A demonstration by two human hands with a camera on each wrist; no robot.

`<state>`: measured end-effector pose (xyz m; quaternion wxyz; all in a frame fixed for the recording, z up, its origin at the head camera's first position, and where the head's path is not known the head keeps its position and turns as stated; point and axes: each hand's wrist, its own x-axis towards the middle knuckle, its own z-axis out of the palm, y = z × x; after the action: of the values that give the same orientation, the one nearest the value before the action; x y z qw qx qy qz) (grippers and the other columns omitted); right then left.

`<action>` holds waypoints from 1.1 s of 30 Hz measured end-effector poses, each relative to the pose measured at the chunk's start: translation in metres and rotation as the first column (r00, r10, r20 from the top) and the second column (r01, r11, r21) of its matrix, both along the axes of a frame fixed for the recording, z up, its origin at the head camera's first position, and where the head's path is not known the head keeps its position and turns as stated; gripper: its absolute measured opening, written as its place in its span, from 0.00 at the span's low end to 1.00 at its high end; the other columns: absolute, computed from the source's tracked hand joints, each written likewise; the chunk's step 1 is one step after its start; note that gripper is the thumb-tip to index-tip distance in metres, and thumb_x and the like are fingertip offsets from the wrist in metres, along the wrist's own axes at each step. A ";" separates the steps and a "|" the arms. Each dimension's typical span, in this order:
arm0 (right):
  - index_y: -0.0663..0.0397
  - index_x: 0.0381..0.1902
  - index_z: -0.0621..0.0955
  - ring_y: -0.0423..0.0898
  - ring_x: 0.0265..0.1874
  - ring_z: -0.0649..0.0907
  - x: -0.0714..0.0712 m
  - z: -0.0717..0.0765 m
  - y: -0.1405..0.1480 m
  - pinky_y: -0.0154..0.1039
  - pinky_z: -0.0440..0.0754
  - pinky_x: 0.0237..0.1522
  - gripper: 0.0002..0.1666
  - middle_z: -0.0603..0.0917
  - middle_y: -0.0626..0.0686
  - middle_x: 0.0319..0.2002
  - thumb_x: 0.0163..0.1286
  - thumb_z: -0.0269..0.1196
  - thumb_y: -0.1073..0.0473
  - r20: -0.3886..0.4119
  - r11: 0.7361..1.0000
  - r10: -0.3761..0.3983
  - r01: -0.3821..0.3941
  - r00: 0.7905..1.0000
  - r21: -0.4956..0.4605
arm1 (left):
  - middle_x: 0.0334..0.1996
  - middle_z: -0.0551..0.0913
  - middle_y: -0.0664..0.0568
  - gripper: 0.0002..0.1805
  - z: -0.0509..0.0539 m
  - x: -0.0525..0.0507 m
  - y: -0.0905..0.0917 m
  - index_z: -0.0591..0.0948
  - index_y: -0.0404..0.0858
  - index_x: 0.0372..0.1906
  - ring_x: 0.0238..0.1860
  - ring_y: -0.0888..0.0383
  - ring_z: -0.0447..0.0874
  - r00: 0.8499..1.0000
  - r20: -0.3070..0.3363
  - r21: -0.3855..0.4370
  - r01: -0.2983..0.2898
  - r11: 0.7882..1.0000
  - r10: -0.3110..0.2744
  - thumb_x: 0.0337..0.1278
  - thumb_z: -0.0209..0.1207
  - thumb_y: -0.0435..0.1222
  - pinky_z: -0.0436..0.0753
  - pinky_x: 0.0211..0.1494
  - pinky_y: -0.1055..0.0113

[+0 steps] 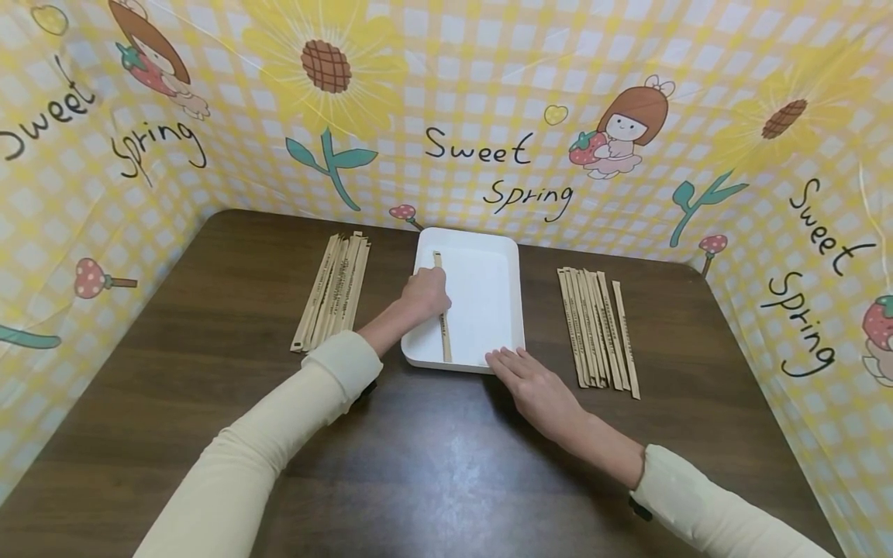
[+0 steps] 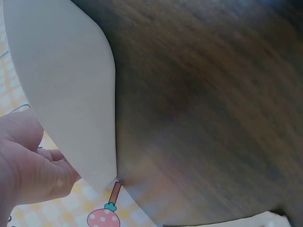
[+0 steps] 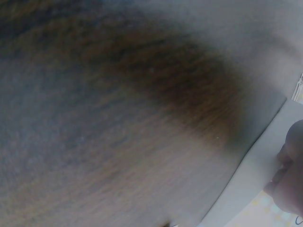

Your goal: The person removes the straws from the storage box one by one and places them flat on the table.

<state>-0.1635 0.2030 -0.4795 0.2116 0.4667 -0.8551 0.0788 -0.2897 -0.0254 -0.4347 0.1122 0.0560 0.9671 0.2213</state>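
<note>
A white rectangular tray [image 1: 481, 302] lies on the brown table. My left hand [image 1: 425, 294] is over the tray's left side and grips a long thin paper-wrapped straw [image 1: 446, 341], which runs lengthwise there. In the left wrist view the hand [image 2: 38, 165] shows behind the tray's outer wall [image 2: 71, 80], and the straw is hidden. My right hand [image 1: 537, 391] rests its extended fingers on the tray's near right corner. The right wrist view is blurred, with part of a hand [image 3: 289, 175] beside the tray wall [image 3: 255, 165].
Left of the tray lies a bundle of similar wrapped straws [image 1: 333, 291]. To its right is another row of wrapped straws [image 1: 589, 329], with one straw [image 1: 625, 341] slightly apart. A yellow checked cloth [image 1: 481, 93] stands up around the table's back and sides.
</note>
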 end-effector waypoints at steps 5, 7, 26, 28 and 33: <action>0.71 0.60 0.77 0.56 0.55 0.82 0.001 0.001 0.000 0.51 0.76 0.62 0.30 0.84 0.64 0.53 0.56 0.62 0.79 0.010 1.000 -0.002 0.002 1.000 0.003 | 0.24 0.75 0.45 0.08 0.001 0.000 0.001 0.74 0.35 0.26 0.24 0.53 0.75 1.000 0.016 -0.029 -0.001 1.000 0.001 0.58 0.58 0.29 0.73 0.22 0.67; 0.71 0.60 0.78 0.56 0.56 0.82 0.001 0.001 0.000 0.51 0.76 0.62 0.30 0.84 0.64 0.53 0.56 0.62 0.79 0.013 1.000 -0.001 0.001 1.000 0.003 | 0.23 0.75 0.46 0.09 0.002 0.000 0.002 0.72 0.36 0.24 0.25 0.52 0.75 1.000 0.024 -0.036 -0.002 0.999 0.003 0.58 0.58 0.29 0.74 0.23 0.66; 0.72 0.59 0.77 0.56 0.55 0.82 0.001 0.002 0.000 0.51 0.76 0.61 0.31 0.83 0.65 0.52 0.55 0.64 0.79 0.015 1.000 0.000 0.000 1.000 -0.002 | 0.19 0.81 0.48 0.11 0.021 -0.003 -0.015 0.75 0.36 0.22 0.24 0.53 0.85 0.997 0.055 0.148 -0.062 0.987 0.054 0.58 0.60 0.33 0.75 0.23 0.68; 0.72 0.59 0.78 0.56 0.55 0.82 0.001 0.002 0.000 0.51 0.76 0.61 0.31 0.83 0.65 0.52 0.55 0.64 0.79 0.014 1.000 0.002 -0.002 1.000 -0.002 | 0.15 0.80 0.50 0.15 0.025 -0.004 -0.021 0.73 0.38 0.16 0.25 0.52 0.87 0.997 0.049 0.170 -0.067 0.983 0.060 0.57 0.59 0.33 0.75 0.22 0.69; 0.72 0.59 0.78 0.56 0.55 0.82 0.002 0.002 -0.001 0.51 0.76 0.61 0.31 0.83 0.65 0.52 0.55 0.63 0.79 0.011 1.000 -0.002 0.002 1.000 -0.001 | 0.09 0.74 0.53 0.24 0.031 -0.007 -0.041 0.68 0.42 0.07 0.17 0.56 0.80 0.995 0.015 0.200 -0.095 0.975 0.094 0.57 0.59 0.33 0.68 0.18 0.71</action>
<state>-0.1618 0.2025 -0.4773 0.2073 0.4655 -0.8566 0.0814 -0.2964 -0.0665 -0.4040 0.0981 0.0203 0.9411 0.3229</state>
